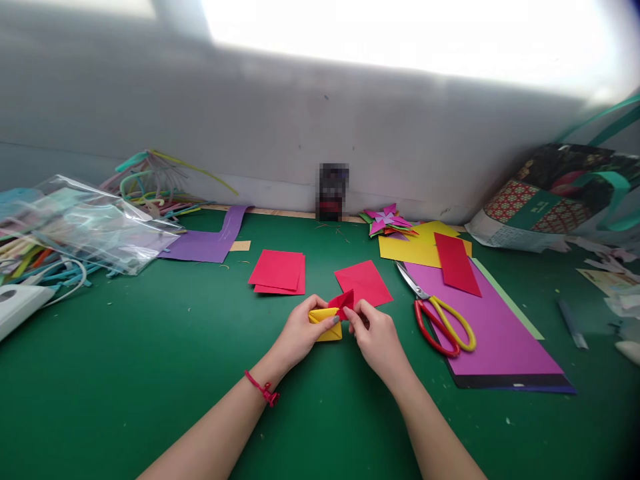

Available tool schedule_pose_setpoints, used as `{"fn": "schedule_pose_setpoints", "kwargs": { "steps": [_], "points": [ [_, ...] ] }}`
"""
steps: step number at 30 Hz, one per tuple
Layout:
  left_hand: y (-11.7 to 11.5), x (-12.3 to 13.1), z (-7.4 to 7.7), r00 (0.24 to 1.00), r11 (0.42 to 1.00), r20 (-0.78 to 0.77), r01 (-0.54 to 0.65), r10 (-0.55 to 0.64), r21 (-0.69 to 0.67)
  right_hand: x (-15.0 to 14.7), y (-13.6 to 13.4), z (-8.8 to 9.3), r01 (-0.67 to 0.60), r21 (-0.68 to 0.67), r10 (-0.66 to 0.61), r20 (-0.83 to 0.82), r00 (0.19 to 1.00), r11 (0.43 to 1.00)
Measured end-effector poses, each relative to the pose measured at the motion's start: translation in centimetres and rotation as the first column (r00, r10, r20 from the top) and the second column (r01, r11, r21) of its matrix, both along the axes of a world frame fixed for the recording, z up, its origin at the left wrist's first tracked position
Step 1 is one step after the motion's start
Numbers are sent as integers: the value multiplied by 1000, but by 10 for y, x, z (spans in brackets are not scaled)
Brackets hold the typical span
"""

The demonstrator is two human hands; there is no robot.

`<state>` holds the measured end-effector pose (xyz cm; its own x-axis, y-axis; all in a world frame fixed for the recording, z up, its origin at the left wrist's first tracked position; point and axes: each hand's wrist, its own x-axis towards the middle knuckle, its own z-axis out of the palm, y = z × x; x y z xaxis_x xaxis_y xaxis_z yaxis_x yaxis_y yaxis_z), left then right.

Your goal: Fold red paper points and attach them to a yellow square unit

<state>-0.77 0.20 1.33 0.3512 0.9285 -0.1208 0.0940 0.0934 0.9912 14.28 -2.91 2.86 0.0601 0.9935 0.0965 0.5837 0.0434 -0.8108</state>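
Paper joining seems under way: well short of the tabletop's (150, 373) far edge, the left hand (299, 327) pinches a folded yellow piece (329, 333), the right hand (379, 335) a red piece (343, 300) touching it; the next move likely calls for careful alignment.

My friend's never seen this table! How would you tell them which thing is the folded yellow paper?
On the green table, find the left hand, the one with a red bracelet. It grips the folded yellow paper, next to the folded red paper that the right hand pinches. Unlike the flat yellow sheet farther back, it's small, creased and held.
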Motion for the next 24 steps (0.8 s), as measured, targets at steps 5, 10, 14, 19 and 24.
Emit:
{"fn": "schedule_pose_setpoints", "kwargs": {
  "steps": [5, 10, 14, 19, 24],
  "points": [
    [0, -1, -2, 1000, 1000, 25, 14, -14, -16, -3, -1, -2, -1, 19, 2, -25, 1000, 1000],
    [0, -2, -1, 998, 998, 36, 57, -57, -15, -3, -1, -2, 5, 2, -5, -35, 999, 1000],
    [0, -1, 3, 997, 997, 23, 77, -78, 11, -4, -2, -1, 37, 18, -37, -30, 999, 999],
    [0, 0, 4, 998, 997, -16, 57, -56, 54, -7, -2, 0, 65, 8, -64, -80, 995, 998],
    [-1, -2, 3, 995, 996, 47, 91, -90, -15, -8, -2, -4, 49, -69, -61, -181, 982, 996]
  ]
}}
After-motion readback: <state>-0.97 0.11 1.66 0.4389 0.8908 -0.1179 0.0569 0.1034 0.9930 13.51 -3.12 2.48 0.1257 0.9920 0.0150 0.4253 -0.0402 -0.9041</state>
